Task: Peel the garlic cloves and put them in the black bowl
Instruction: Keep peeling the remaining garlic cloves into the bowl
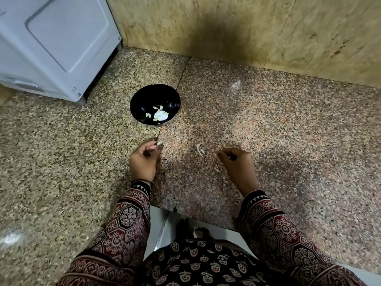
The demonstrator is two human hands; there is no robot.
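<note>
Two hands over my counter (268,124): left hand (144,159) pinches a garlic clove (158,143) near the black bowl (144,96); right hand (237,162) curls, grip unclear.

A glossy black round bowl (155,96) sits on the speckled pink-and-grey granite counter (268,124), holding pale cream garlic cloves (160,115). Behind runs a mottled yellow-beige stone wall (309,27) with a dark smudge, beside a white appliance (51,42). Both sleeves (127,223) show maroon, black and cream geometric floral print.
</note>
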